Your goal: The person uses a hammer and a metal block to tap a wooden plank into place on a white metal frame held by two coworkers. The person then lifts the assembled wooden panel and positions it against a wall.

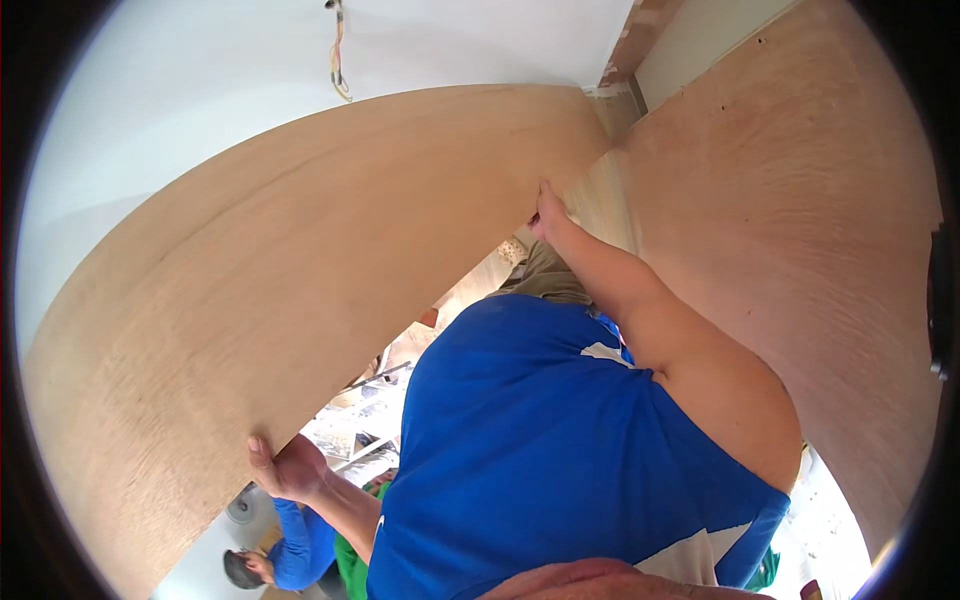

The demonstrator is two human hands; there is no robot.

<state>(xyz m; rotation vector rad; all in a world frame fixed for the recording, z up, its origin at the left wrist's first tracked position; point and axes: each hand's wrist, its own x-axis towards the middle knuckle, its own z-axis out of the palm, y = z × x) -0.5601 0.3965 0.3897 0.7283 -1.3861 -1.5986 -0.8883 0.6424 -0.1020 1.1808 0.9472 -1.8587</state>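
Observation:
A large, thin sheet of light brown plywood (290, 240) stretches across the left and middle of the head view, its far edge curved by the lens. My left hand (292, 468) grips its near edge at the lower left, thumb laid over the face and fingers tucked out of sight underneath. Farther along the same edge, close to the sheet's far right end, my right hand (548, 212) is closed on it, thumb up on the face. The underside of the sheet is hidden.
Another plywood panel (780, 230) stands along the right side. Loose wires (338, 60) hang by the white surface (220, 100) beyond the sheet. A person in a blue top (300, 545) is at the lower left. Cluttered materials (365, 430) lie below on the floor.

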